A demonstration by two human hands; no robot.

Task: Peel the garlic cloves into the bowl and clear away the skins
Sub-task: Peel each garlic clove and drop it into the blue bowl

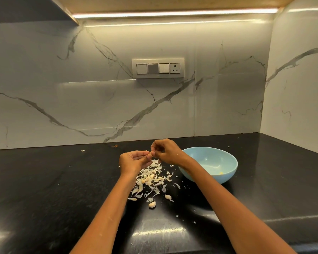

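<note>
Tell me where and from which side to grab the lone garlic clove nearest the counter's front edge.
Pinch the garlic clove across its plump middle, coming straight down from above. It lies flat on the black counter, apart from the skin pile, so its sides look free for fingertips.

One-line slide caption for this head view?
Both hands, left hand and right hand, pinch a garlic clove above scattered skins, beside the blue bowl.

Both forearms are bare, sleeveless, flecked with pale bits.
</note>
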